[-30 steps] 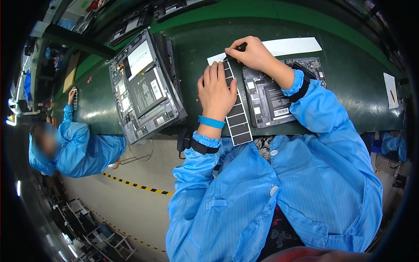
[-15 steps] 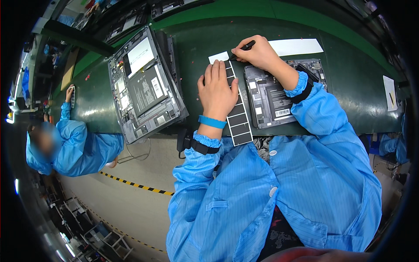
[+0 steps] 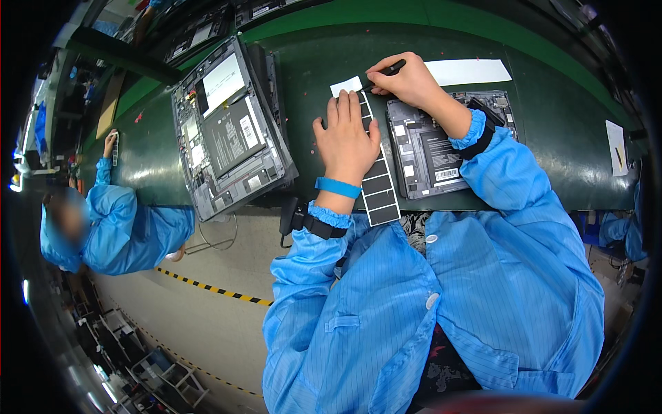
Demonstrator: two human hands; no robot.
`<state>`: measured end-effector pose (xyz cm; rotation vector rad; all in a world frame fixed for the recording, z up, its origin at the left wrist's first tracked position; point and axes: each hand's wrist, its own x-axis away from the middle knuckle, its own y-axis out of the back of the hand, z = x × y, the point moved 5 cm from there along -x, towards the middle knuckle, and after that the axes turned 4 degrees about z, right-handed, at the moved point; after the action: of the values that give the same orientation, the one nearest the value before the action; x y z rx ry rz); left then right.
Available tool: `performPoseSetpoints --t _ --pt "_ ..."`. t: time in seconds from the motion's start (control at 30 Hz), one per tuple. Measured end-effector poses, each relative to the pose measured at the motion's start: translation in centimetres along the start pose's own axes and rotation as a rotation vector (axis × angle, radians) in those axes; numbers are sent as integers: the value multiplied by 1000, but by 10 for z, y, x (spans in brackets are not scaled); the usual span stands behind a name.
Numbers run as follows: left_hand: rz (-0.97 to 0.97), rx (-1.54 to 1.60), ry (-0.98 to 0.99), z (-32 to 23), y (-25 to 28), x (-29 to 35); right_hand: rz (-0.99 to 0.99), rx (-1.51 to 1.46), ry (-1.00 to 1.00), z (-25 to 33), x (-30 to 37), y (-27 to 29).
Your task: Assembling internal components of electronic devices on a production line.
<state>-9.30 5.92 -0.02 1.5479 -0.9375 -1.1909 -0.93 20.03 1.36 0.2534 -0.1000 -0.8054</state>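
Note:
My left hand [image 3: 347, 140] lies flat, fingers stretched out, over a long white strip with black rectangular stickers [image 3: 378, 192], and holds nothing. The fingers hide part of that strip. A slim black pen-shaped tool [image 3: 393, 68] is pinched in my right hand [image 3: 414, 81]. Its tip is at the strip's far end, just beyond my left fingertips; whether it touches cannot be made out. Beneath my right forearm is an opened tablet-like device [image 3: 414, 176] with its battery and circuit boards exposed. Part of that device is covered by my sleeve.
A tilted stack of opened devices [image 3: 258, 162] stands left of my left hand on the green table [image 3: 310, 55]. A white paper strip [image 3: 469, 72] lies beyond my right hand. Far right rests a paper with a pen [image 3: 616, 148]. Another person [image 3: 131, 228] in blue sits at left.
Both hands have barely moved; my left fingers are slightly farther down the strip. More of the strip's far end shows beside the tool tip. The view has shifted a little.

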Motion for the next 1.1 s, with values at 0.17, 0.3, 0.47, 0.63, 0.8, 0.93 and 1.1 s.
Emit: performPoseSetpoints --t 0.17,0.3,0.47,0.63,0.8,0.93,1.1 --pt "-10 -19 -1 0 -1 0 11 20 33 4 2 -1" --pt "-25 69 -7 2 -2 0 39 35 85 5 5 2" --pt "11 235 50 13 -6 -3 51 -213 121 28 29 17" --pt "-124 259 -7 7 18 -4 -35 -256 51 19 79 88" --pt "-31 733 -274 -39 49 11 -49 -364 -176 -6 105 103" --pt "57 677 -371 -65 44 21 15 -363 -220 -15 104 93" --pt "81 579 -348 -69 32 27 -10 -334 -237 -18 99 96"
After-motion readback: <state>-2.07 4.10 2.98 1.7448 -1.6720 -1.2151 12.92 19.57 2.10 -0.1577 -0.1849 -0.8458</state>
